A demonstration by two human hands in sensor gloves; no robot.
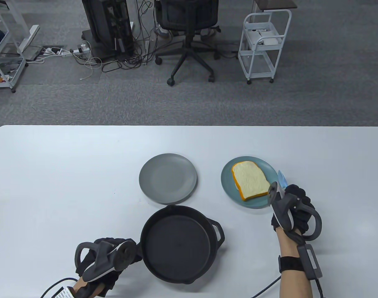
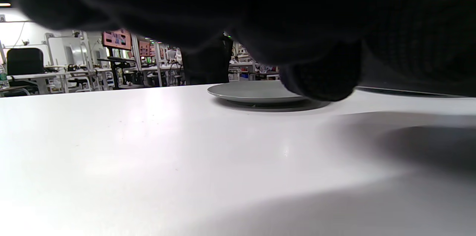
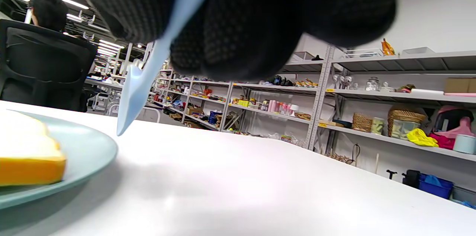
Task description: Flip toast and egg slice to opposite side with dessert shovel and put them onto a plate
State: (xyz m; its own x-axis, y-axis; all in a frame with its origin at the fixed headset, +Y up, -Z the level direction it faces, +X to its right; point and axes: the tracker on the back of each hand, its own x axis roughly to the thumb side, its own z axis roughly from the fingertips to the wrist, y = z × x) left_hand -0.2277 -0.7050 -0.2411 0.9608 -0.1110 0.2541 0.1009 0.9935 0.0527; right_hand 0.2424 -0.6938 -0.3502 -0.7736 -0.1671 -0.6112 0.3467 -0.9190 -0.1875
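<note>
A slice of toast with an orange crust lies on the teal plate; a white sliver shows under its left edge, and I cannot tell if it is the egg slice. My right hand grips the light blue dessert shovel just right of that plate. In the right wrist view the shovel points tip down just above the table, beside the teal plate and the toast. My left hand is at the left side of the empty black pan, over its handle, which is hidden.
An empty grey plate sits behind the pan, also low in the left wrist view as the grey plate. The white table ends at its far edge; beyond are an office chair and a white cart.
</note>
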